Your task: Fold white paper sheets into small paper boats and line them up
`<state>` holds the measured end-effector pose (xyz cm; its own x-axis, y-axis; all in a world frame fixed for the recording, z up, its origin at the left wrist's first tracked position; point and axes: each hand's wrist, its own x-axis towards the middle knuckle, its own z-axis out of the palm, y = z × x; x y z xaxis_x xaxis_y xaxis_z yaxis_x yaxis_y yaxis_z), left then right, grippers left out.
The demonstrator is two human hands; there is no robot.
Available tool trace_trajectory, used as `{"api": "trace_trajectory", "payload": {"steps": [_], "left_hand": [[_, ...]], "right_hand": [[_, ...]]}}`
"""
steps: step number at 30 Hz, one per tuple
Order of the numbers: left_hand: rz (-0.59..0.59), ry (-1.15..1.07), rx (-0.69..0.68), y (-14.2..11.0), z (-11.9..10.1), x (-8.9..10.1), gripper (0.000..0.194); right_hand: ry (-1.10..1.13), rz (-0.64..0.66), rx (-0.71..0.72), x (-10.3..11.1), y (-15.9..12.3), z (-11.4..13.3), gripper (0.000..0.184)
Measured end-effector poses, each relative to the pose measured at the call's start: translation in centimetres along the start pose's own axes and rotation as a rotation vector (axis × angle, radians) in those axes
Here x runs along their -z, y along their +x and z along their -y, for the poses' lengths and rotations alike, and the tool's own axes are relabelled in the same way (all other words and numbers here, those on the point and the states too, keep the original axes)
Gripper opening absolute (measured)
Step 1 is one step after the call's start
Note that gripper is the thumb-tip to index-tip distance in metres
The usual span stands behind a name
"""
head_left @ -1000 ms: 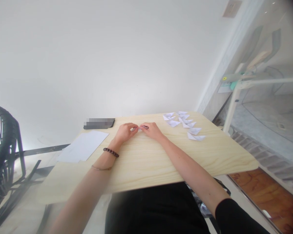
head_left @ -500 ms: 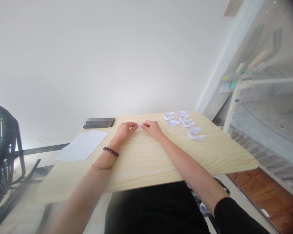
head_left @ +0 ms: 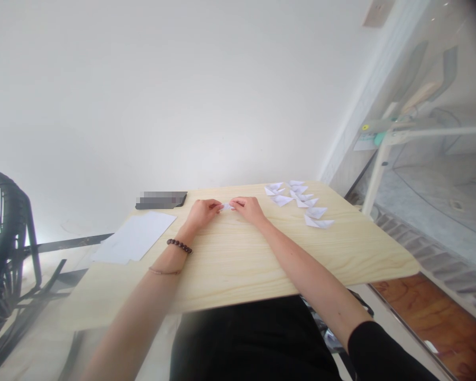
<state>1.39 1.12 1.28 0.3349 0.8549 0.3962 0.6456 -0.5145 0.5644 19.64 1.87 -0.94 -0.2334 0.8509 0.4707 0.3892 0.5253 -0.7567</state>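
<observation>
Between my two hands is a small piece of folded white paper (head_left: 226, 206), partly hidden by the fingers. My left hand (head_left: 202, 213) pinches its left end. The right end is pinched by my right hand (head_left: 248, 208). Both hands are close to the tabletop, near the table's far side. To the right lie several folded white paper boats (head_left: 319, 223), pointed at their ends and grouped in loose rows. A stack of flat white paper sheets (head_left: 137, 236) rests left of my left hand.
A dark flat object (head_left: 161, 200), its top blurred out, lies at the back left of the wooden table (head_left: 238, 264). The wall (head_left: 222, 95) rises right behind the table. A black woven chair (head_left: 8, 227) stands at the left, a white metal frame (head_left: 376, 169) at the right.
My hands have drawn slightly apart, the left one a little to the left. More of the folded paper shows between the fingers. The boats and sheets have stayed put.
</observation>
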Motion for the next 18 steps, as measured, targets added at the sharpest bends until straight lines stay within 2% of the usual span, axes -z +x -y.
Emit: {"api": "trace_trajectory", "payload": {"steps": [9, 18], "left_hand": [[0.061, -0.037, -0.057, -0.46, -0.06, -0.20, 0.032], [0.058, -0.031, -0.035, -0.35, -0.27, -0.12, 0.034]], "right_hand": [[0.000, 0.060, 0.023, 0.08, -0.15, 0.26, 0.019], [-0.033, 0.060, 0.032, 0.15, -0.22, 0.57, 0.020]]}}
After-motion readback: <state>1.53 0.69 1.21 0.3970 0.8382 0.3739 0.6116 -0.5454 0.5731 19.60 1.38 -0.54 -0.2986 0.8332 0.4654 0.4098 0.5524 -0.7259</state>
